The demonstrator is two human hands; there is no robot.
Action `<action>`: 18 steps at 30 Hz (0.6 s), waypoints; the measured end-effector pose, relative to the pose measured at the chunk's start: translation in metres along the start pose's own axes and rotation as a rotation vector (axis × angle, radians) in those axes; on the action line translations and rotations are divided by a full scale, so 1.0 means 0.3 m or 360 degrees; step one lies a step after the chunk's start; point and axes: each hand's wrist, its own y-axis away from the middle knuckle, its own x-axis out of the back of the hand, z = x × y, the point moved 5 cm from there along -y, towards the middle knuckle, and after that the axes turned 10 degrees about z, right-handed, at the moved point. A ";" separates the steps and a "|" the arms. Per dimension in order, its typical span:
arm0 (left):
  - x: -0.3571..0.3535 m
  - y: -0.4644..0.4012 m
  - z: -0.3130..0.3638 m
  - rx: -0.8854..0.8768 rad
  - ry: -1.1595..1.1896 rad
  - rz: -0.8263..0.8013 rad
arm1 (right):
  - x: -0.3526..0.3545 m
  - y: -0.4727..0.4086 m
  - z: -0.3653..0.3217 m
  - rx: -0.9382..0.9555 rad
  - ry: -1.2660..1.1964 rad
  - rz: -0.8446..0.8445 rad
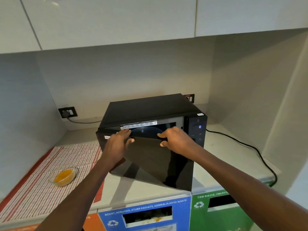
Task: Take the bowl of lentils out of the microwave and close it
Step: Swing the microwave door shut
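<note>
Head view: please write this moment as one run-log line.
bowl: out, on striped cloth | microwave door: partly open | left hand, right hand: on door's top edge

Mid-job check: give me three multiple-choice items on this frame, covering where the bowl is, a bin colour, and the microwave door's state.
1. Where is the bowl of lentils?
A inside the microwave
B on the striped cloth
C on a bin

2. What colour is the bin front under the door?
A blue
B red
C yellow

3. How is the microwave door?
A shut
B removed
C partly open, held by both hands

B: it sits on the striped cloth.
A: the blue bin.
C: the left hand and right hand grip its top edge.
</note>
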 end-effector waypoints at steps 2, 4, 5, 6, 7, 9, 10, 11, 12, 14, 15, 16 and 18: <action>-0.019 -0.015 0.009 -0.0042 -0.0125 -0.0039 | 0.012 0.005 0.038 -0.0004 0.0147 0.0019; -0.036 -0.027 0.013 -0.0033 -0.0221 -0.0057 | 0.023 0.008 0.072 -0.0013 0.0288 0.0076; -0.044 -0.034 0.013 -0.0022 -0.0247 -0.0046 | 0.031 0.011 0.091 -0.0017 0.0358 0.0114; -0.048 -0.035 0.013 -0.0013 -0.0286 -0.0033 | 0.037 0.014 0.106 -0.0023 0.0426 0.0142; -0.055 -0.042 0.014 -0.0014 -0.0333 -0.0022 | 0.044 0.016 0.126 -0.0030 0.0490 0.0168; -0.067 -0.057 0.017 -0.0029 -0.0411 -0.0004 | 0.052 0.016 0.167 -0.0050 0.0571 0.0200; -0.072 -0.065 0.019 -0.0036 -0.0445 0.0002 | 0.053 0.015 0.190 -0.0065 0.0597 0.0206; -0.079 -0.074 0.022 -0.0040 -0.0488 0.0001 | 0.054 0.012 0.212 -0.0078 0.0618 0.0213; -0.085 -0.082 0.025 -0.0042 -0.0536 -0.0012 | 0.054 0.007 0.234 -0.0086 0.0636 0.0223; -0.099 -0.096 0.030 -0.0050 -0.0645 -0.0055 | 0.051 -0.003 0.272 -0.0076 0.0660 0.0252; -0.106 -0.102 0.031 -0.0050 -0.0687 -0.0075 | 0.048 -0.010 0.287 -0.0056 0.0672 0.0262; -0.111 -0.105 0.031 -0.0043 -0.0715 -0.0088 | 0.043 -0.019 0.298 -0.0030 0.0692 0.0272; -0.121 -0.111 0.029 -0.0044 -0.0759 -0.0095 | 0.032 -0.040 0.318 0.0009 0.0740 0.0287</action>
